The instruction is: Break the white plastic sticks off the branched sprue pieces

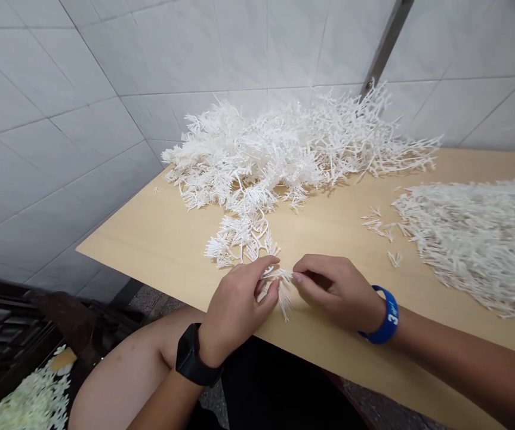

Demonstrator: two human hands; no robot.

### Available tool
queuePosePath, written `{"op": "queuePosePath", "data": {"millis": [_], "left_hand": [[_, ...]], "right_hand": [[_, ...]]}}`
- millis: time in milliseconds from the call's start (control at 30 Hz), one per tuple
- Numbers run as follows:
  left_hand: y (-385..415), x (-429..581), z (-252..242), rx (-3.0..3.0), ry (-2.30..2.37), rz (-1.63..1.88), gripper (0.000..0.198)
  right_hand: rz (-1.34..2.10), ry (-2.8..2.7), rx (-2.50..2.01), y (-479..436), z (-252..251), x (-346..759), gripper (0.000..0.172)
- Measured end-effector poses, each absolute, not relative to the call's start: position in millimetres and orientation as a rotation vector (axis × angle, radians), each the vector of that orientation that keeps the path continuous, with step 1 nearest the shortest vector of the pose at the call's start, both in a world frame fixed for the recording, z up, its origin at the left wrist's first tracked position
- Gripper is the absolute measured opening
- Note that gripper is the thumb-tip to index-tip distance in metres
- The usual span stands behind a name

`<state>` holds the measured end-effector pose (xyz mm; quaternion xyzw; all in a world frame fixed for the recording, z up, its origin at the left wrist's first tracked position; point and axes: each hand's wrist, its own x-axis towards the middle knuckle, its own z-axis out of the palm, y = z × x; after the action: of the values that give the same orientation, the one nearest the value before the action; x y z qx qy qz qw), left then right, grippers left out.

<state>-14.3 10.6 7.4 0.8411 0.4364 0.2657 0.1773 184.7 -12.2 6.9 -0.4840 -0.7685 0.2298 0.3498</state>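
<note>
Left hand [240,298] grasps a white, thin-tipped, plastic-looking sprig [284,291] between thumb and fingers while the right hand [340,291] pinches its outer tips, thumb against forefinger. A black, square-faced watch [190,356] circles the left wrist; a blue band with white marking [386,316] circles the right. The sprig is held over the near part of a light wood-toned bench [329,227], just beside a white branching cluster [225,245] lying beyond the left hand. To the right, a few loose white slivers [394,260] lie near a broad, low heap of short white pieces [490,239]. Farther back, a large, tangled pile of white branching stems [275,143] spreads across the bench before a pale grey tiled wall [243,48].
</note>
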Motion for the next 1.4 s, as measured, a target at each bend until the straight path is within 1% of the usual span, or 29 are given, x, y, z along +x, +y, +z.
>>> {"op": "queuePosePath", "data": {"millis": [67,200,533,867,1133,1400], "left_hand": [[10.1,-13.8,9.3,2.362,1.245,0.725,0.027],[9.1,-15.1,11.4,2.41,1.165,0.765,0.008],[8.3,-17.8,11.2,2.438,1.008,0.916,0.012],[7.1,-13.5,10.7,2.397,1.247,0.711,0.02],[5.9,-13.9,5.2,2.473,1.217,0.901,0.02],[8.9,-11.9,13.8,2.6,1.095,0.909,0.02]], "right_hand": [[0.602,-1.972,-1.277,-12.3,6.2,185.0,0.014],[0.616,-2.017,-1.236,-12.6,5.6,185.8,0.014],[0.594,-2.07,-1.171,-12.3,8.6,184.9,0.016],[0.56,-2.169,-1.005,-10.9,8.2,185.0,0.017],[0.576,-2.161,-1.019,-13.4,10.7,185.4,0.019],[0.561,-2.148,-1.031,-13.1,8.9,185.9,0.015]]}}
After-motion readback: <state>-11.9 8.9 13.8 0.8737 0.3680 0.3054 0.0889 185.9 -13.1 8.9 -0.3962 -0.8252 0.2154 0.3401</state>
